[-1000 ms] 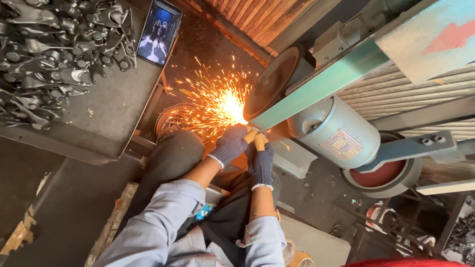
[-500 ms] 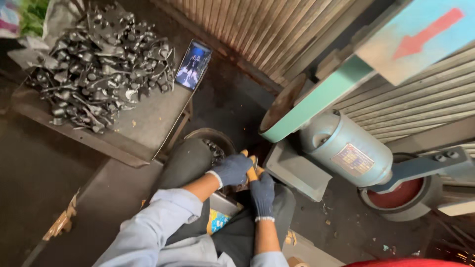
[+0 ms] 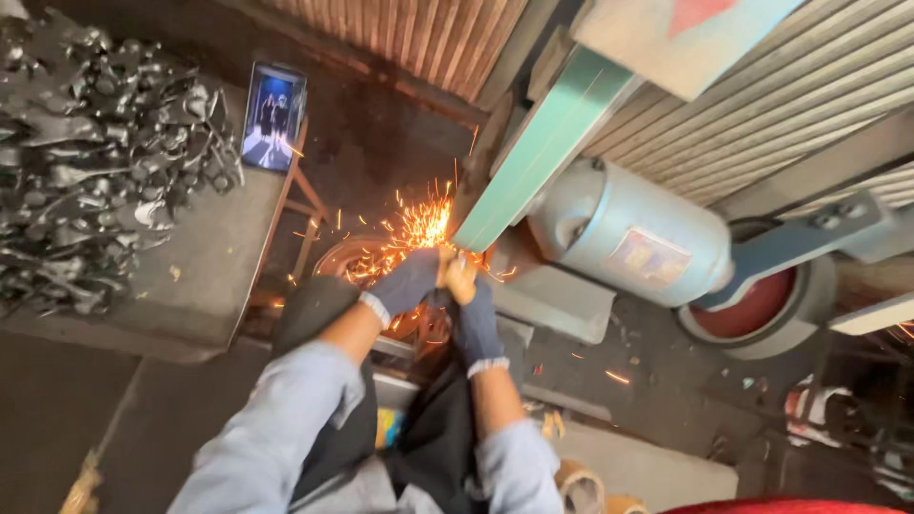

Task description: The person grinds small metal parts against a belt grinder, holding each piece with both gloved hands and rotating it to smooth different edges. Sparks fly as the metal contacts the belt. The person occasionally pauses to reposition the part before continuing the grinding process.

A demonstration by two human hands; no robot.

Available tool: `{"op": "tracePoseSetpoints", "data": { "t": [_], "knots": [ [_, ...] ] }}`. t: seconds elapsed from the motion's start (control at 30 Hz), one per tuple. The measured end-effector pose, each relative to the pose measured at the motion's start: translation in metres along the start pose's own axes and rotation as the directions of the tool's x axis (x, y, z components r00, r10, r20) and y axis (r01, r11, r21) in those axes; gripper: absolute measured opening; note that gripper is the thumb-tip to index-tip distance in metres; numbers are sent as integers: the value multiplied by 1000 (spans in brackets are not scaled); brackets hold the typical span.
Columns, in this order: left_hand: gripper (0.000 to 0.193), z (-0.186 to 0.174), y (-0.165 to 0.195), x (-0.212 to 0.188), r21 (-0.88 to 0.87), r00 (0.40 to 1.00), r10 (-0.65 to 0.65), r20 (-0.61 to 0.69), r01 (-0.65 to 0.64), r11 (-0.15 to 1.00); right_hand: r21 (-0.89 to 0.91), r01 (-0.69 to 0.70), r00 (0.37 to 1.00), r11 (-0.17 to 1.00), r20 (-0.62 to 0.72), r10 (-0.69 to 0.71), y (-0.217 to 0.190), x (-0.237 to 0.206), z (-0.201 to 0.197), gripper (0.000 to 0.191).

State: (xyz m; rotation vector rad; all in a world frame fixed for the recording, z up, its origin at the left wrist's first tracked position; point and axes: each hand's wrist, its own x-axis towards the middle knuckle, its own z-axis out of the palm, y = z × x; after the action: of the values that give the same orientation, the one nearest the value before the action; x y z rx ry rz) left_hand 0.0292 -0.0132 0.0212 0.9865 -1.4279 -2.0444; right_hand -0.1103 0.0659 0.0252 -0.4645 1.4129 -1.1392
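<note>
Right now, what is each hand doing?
Left hand: closed on a small workpiece at the grinding belt.
Right hand: closed on the same workpiece.

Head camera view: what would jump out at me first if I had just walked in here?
The spray of orange sparks at the centre, where the left hand and right hand, both in dark gloves, meet the green sanding belt. Then the heap of dark metal parts on the table at left, beside a lit phone.
</note>
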Motion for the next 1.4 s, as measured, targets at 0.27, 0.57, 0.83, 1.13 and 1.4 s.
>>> {"op": "tracePoseSetpoints", "data": {
  "t": [0.27, 0.57, 0.83, 1.13, 1.4],
  "knots": [
    [26, -10, -12, 16, -111, 953, 301, 14, -298, 948, 32, 207, 956, 978, 203, -209, 16, 20, -16, 42],
    [71, 14, 45, -69, 707, 762, 636, 121, -516, 483, -521, 439, 896, 732, 190, -402, -55, -83, 10, 72],
    [79, 42, 53, -114, 534, 865, 502, 0, -425, 731, 430, -269, 908, 862, 412, 78, -22, -101, -6, 45],
    [47, 19, 62, -55, 53, 939, 299, 171, -312, 949, 89, 234, 847, 968, 470, -248, -48, -74, -10, 50],
    [22, -2, -10, 6, -222, 991, -131, -6, 126, 967, -74, 251, 965, 965, 99, -243, -5, 7, 6, 20]
  ]
}}
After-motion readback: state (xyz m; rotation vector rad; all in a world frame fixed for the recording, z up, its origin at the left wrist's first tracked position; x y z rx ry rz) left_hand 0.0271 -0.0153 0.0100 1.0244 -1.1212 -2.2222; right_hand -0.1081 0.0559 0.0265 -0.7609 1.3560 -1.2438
